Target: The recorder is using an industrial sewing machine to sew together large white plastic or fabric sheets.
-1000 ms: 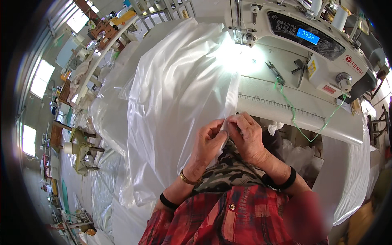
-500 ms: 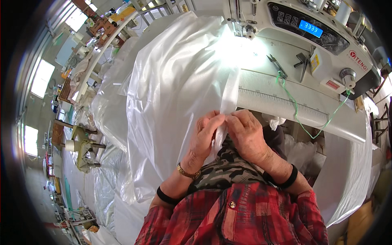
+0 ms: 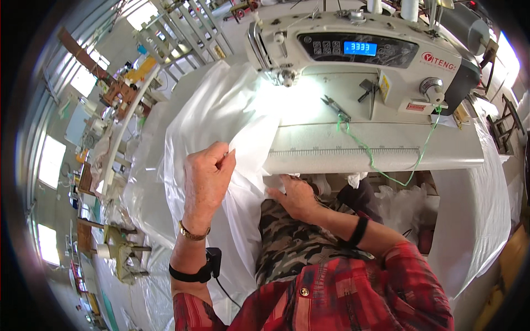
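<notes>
Plainly, the camouflage trousers [image 3: 298, 243] lay nearest, the loose lower part of the white sheet [image 3: 201, 124] hanging beside them. The right hand [image 3: 298, 198] was open at the sheet's edge, thumb apart from forefinger, perhaps leaving that edge free to slide. The left hand [image 3: 207, 176] was curled over the sheet with thumb against forefinger, seemingly pinching a fold (the fingertips were partly hidden) to keep the slippery stuff in check. Beyond, a printed scale [image 3: 342, 150] ran along the table's front, handy for measuring. The snips [image 3: 335, 108] lay near the lamp's glare, green thread [image 3: 369, 151] running from them to the knob [image 3: 432, 87], probably so they couldn't stray. The sewing machine [image 3: 359, 62] stood behind, its lit end over the sheet's upper part; farther off, a window [image 3: 51, 163] glowed.
</notes>
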The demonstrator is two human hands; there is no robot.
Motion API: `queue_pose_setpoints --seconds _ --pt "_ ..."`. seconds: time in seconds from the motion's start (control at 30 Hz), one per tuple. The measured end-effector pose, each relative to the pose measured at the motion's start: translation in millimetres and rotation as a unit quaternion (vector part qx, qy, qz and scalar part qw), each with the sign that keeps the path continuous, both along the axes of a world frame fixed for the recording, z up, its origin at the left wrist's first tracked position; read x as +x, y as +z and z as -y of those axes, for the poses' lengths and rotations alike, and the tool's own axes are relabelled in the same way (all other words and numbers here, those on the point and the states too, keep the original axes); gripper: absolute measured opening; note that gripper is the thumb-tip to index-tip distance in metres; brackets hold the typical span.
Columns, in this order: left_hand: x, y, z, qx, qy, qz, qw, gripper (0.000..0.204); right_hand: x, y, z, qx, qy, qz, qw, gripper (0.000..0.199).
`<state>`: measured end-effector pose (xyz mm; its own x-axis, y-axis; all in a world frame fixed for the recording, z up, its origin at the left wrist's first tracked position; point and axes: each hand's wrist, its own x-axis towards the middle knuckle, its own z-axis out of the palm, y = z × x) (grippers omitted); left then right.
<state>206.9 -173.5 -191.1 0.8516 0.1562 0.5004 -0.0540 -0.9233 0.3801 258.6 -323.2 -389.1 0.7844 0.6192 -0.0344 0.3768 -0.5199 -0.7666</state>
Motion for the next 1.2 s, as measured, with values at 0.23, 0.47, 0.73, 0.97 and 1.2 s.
queue_pose_setpoints --seconds 0.23,0.47,0.73,0.97,1.2 --pt "-2.0 -23.1 38.1 -0.119 -0.093 -0.086 0.985 0.016 12.1 -25.3 -70.8 -0.089 0.023 0.083 0.992 0.071" --pt "-10.4 -46.7 59.0 -0.180 -0.119 -0.058 0.975 0.022 -6.8 -12.7 -79.3 -0.052 0.022 0.103 0.993 0.064" --pt "9.0 11.0 35.7 0.075 -0.199 -0.087 0.973 0.010 65.8 16.6 -170.3 -0.052 0.020 0.118 0.991 0.056" --pt "19.6 41.3 14.0 0.223 -0.230 -0.063 0.945 0.005 117.3 34.0 -231.8 -0.040 0.026 0.099 0.994 0.049" --pt "-11.5 1.0 -17.8 0.169 -0.135 -0.061 0.974 0.006 99.0 51.4 -229.9 -0.041 0.091 0.100 0.990 0.042"
